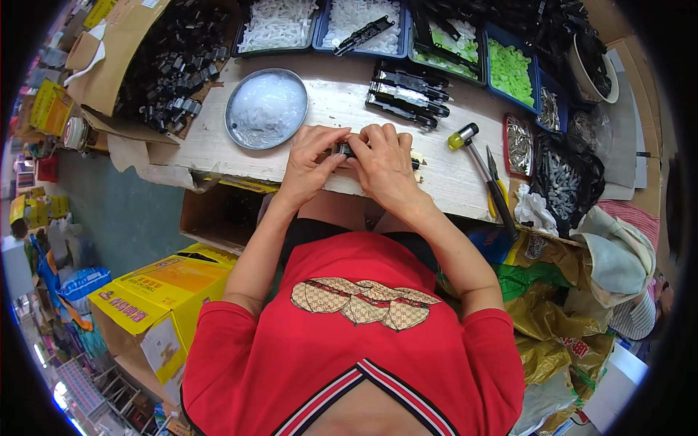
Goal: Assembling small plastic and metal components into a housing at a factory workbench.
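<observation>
Both my hands meet at the front edge of the white worktable. Between the fingertips of my left hand and my right hand is a small black part, mostly covered by the fingers. Each hand is closed on it, thumbs toward me. A black and cream end sticks out to the right from under my right hand; whether it joins the part cannot be made out. Just beyond lie several long black assemblies side by side. Left of them sits a round metal dish with small translucent pieces.
Blue trays of white pieces and green pieces line the back. A cardboard box of black parts stands left. To the right lie a hammer, yellow-handled pliers, a metal-parts tray and a black bag.
</observation>
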Action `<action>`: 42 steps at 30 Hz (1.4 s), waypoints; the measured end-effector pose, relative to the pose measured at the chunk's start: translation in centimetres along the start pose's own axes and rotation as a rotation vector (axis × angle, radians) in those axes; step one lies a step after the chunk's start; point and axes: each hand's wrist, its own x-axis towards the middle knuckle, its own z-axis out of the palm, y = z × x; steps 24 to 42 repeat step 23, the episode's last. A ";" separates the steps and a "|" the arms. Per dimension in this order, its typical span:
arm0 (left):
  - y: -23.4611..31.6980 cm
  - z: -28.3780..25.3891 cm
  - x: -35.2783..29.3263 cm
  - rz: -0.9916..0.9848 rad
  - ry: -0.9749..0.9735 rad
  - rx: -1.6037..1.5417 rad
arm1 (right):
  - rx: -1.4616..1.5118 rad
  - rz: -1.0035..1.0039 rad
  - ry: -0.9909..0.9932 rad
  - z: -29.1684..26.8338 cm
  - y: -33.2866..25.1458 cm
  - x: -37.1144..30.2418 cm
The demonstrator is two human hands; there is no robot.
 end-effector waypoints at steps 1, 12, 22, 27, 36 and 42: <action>-0.2 0.0 0.1 0.035 -0.021 0.038 | 0.026 0.004 -0.015 -0.3 0.2 -0.2; 0.0 -1.2 1.0 0.137 -0.189 0.244 | -0.132 0.320 0.162 -6.9 7.5 -6.6; 2.4 -0.9 1.8 0.321 -0.320 0.504 | -0.504 0.556 -0.073 -6.8 10.8 -8.9; 2.5 -0.8 2.0 0.376 -0.374 0.591 | -0.505 0.540 -0.086 -5.9 11.5 -9.2; 2.5 -0.8 2.0 0.376 -0.374 0.591 | -0.505 0.540 -0.086 -5.9 11.5 -9.2; 2.5 -0.8 2.0 0.376 -0.374 0.591 | -0.505 0.540 -0.086 -5.9 11.5 -9.2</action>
